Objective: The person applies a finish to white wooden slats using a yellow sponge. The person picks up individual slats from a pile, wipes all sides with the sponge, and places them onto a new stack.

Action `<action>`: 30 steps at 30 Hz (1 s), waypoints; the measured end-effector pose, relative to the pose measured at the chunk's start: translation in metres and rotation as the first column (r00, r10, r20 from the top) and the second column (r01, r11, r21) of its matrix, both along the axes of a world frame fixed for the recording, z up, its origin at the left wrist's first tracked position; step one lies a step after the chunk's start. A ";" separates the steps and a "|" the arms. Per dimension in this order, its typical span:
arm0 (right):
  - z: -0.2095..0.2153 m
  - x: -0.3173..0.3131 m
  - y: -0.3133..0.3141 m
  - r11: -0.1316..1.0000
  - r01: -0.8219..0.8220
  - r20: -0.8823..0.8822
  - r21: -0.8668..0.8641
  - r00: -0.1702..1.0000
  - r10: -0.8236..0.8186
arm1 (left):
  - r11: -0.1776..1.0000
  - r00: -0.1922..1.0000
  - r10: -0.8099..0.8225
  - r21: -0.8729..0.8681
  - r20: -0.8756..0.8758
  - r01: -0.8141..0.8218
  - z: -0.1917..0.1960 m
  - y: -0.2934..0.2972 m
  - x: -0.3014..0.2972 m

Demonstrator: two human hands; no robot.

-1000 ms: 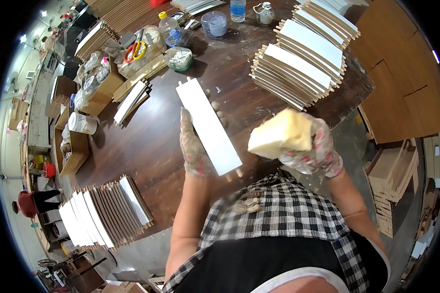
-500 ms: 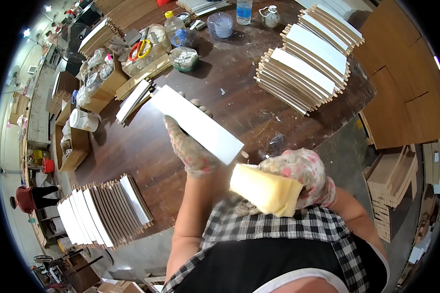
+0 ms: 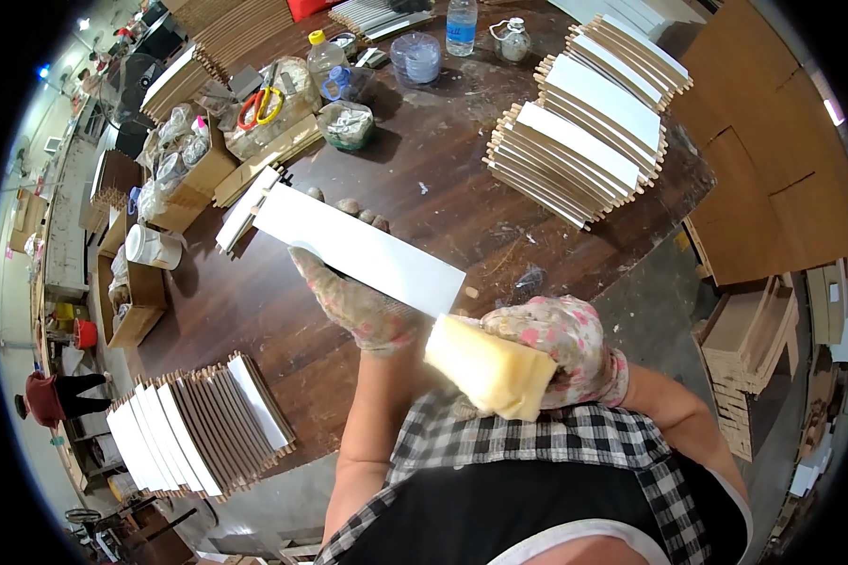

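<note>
A long white board [image 3: 360, 247] rests in my gloved left hand [image 3: 358, 306], thumb along its near edge and fingertips showing past the far edge. Short wooden dowels stick out at its ends. My right hand [image 3: 570, 348], in a flowered glove, grips a thick yellow sponge [image 3: 490, 367] just below the board's right end. Between sponge and board there seems to be a small gap. Another narrow white board [image 3: 251, 212] with dowels lies on the dark wooden table [image 3: 415, 221], beyond the held board's left end.
Rows of white boards with dowels stand at the near left [image 3: 193, 424] and far right [image 3: 589, 127]. Along the back left are scissors [image 3: 262, 107], a cut plastic tub [image 3: 346, 124], bottles and a cardboard box [image 3: 212, 169]. A white bucket [image 3: 153, 247] sits by the left edge.
The held board has turned a little flatter, its far end swinging left and down. My right hand has brought the sponge slightly left. The whole view has shifted a little.
</note>
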State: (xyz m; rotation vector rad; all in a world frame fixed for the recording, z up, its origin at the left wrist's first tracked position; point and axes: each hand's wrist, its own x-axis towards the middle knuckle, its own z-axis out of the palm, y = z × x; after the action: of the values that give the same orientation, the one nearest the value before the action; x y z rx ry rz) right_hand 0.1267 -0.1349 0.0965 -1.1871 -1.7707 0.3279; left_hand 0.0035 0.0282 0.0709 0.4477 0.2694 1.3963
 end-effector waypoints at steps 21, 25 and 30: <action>-0.005 0.059 -0.005 0.972 0.149 -0.405 -0.182 0.889 -0.212 | 0.920 0.923 -0.368 -0.101 0.116 0.380 -0.017 0.003 -0.005; -0.003 0.050 0.000 0.946 0.042 -0.602 -0.322 0.762 -0.238 | 0.900 0.910 -0.413 -0.131 0.040 0.415 -0.009 -0.007 -0.001; 0.005 0.037 0.030 0.968 0.236 -0.523 -0.080 0.817 -0.242 | 0.904 0.912 -0.401 -0.201 -0.084 0.378 0.001 -0.024 0.005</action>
State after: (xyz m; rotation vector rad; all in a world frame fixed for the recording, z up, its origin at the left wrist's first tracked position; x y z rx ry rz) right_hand 0.1635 -0.1050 0.1019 -1.1725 -1.1254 0.4648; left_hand 0.0089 0.0045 0.0714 0.4113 0.3820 0.9422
